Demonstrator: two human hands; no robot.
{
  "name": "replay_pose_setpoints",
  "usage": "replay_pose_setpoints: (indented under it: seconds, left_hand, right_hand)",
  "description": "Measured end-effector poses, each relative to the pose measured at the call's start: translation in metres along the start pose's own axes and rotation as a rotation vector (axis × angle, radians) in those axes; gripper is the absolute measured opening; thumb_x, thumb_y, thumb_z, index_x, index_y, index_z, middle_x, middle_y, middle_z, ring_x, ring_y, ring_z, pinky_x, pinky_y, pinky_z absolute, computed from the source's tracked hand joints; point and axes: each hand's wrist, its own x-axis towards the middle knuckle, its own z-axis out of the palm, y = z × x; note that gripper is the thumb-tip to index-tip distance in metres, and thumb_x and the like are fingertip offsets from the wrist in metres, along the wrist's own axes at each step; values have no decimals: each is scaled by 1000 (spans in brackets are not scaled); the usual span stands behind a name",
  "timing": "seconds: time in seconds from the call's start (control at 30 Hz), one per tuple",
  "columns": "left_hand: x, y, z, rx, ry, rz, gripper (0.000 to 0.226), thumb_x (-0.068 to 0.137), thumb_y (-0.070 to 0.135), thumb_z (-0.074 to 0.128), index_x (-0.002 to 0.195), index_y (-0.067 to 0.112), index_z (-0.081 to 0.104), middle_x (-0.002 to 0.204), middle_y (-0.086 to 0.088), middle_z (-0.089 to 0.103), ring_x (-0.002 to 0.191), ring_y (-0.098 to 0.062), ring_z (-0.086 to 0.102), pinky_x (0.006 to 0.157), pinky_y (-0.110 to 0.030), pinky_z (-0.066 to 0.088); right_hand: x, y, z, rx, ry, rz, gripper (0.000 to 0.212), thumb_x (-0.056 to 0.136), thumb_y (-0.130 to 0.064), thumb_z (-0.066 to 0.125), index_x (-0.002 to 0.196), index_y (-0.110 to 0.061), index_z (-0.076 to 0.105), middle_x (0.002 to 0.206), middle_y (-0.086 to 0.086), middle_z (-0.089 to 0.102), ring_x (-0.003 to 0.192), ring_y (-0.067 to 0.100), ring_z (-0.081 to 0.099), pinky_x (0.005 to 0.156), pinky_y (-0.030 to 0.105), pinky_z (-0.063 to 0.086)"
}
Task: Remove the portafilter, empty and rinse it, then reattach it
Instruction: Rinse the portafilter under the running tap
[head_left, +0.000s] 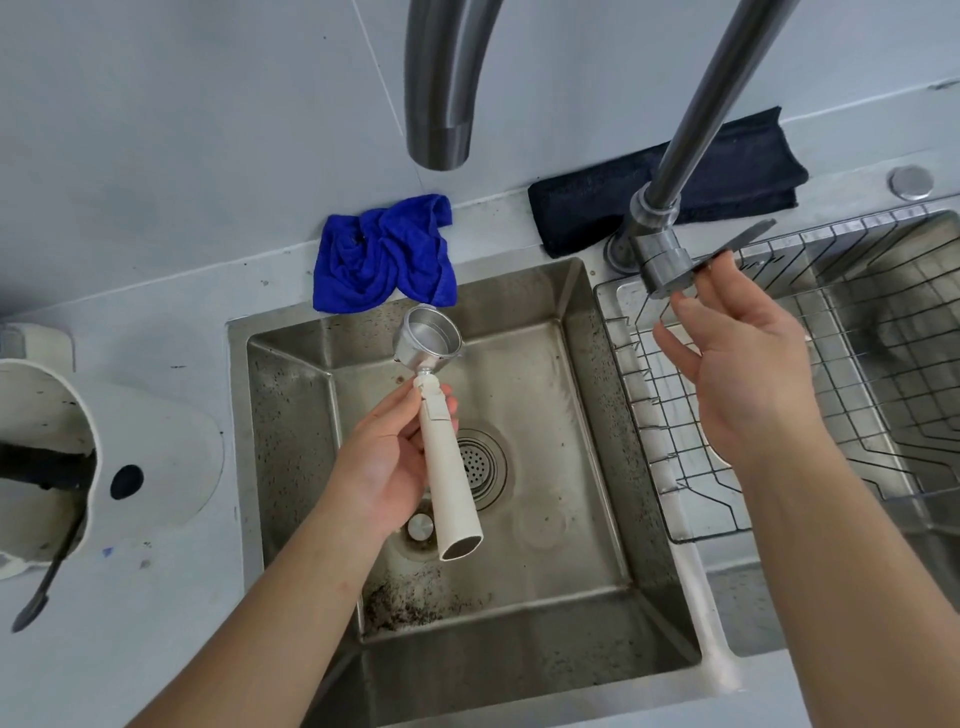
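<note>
my left hand (382, 457) pinches the portafilter (434, 410) by its cream handle over the sink (540, 519), basket under the faucet spout (441, 104), my right hand (748, 358) spread at the faucet lever (737, 244); a loose pinch could let rushing water tip it.

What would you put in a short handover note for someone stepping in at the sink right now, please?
Left hand: holds the portafilter by its cream handle, basket tilted over the sink.
Right hand: open, fingers at the faucet lever, gripping nothing.
Done: portafilter is off the machine; its basket looks empty, with dark grounds scattered in the sink.
No water is visibly running from the spout.
Left: rinse if still needed, then reattach it.
</note>
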Motion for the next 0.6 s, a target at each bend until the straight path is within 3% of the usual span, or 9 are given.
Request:
replay_pose_setpoints:
  seconds: [0.17, 0.27, 0.33, 0.43, 0.6]
  left_hand:
    - [-3, 0, -1, -1, -28, -2, 28, 95, 16, 52, 116, 1, 62, 87, -12, 68, 79, -20, 62, 67, -26, 56]
    - [-6, -1, 1, -13, -47, 13, 23, 96, 14, 50, 108, 0, 65, 85, -11, 70, 78, -18, 66, 77, -28, 58]
    - [-9, -3, 3, -28, -54, 19, 22, 96, 14, 50, 103, 2, 67, 85, -10, 72, 79, -17, 68, 83, -30, 56]
    - [-11, -2, 8, -56, -65, 4, 21, 96, 16, 52, 108, 7, 68, 90, -6, 74, 83, -14, 70, 77, -27, 58]
    - [-17, 1, 13, -72, -59, 10, 25, 97, 17, 51, 119, 13, 64, 93, 1, 75, 81, -9, 71, 66, -22, 56]
  right_hand:
    - [-4, -3, -1, 31, -17, 0, 55, 94, -7, 58, 146, -19, 43, 138, -10, 57, 120, 9, 61, 91, 30, 57]
    - [-7, -4, -6, 49, -41, 4, 49, 97, -9, 55, 144, -21, 46, 124, -16, 61, 113, 12, 66, 91, 33, 57]
    - [-8, -4, -10, 54, -31, 6, 46, 97, -11, 55, 142, -22, 49, 128, -11, 62, 110, 14, 68, 93, 35, 56]
    - [-11, 0, -10, 79, -33, 38, 49, 98, -11, 55, 144, -25, 45, 136, -2, 59, 107, 19, 70, 93, 36, 56]
    - [-29, 21, 6, -5, -169, 217, 37, 93, -13, 62, 130, -19, 60, 115, 8, 73, 94, 23, 74, 84, 38, 60]
